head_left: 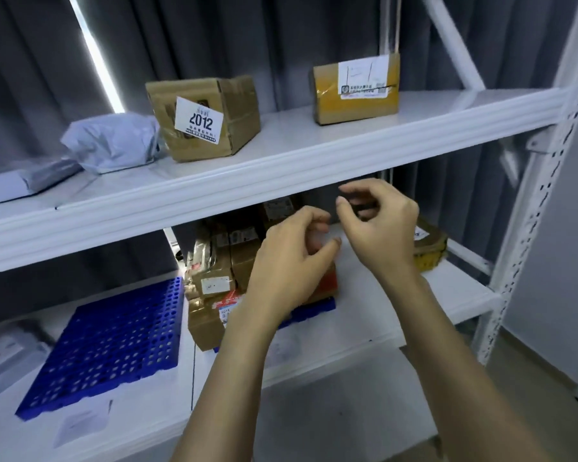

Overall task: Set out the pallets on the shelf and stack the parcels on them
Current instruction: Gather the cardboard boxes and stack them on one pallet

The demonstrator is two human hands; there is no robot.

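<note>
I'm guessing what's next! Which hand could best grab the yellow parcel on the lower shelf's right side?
Probably the right hand: it is empty and sits next to that yellow parcel. The left hand is by the stacked parcels, farther away.

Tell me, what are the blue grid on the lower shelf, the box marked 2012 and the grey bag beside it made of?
Blue pallet: looks like moulded hard plastic, uniform colour, regular holes.
Box marked 2012: brown cardboard, matt, with glossy tape and a paper label.
Grey bag: probably thin plastic film, creased, with a soft sheen.
</note>
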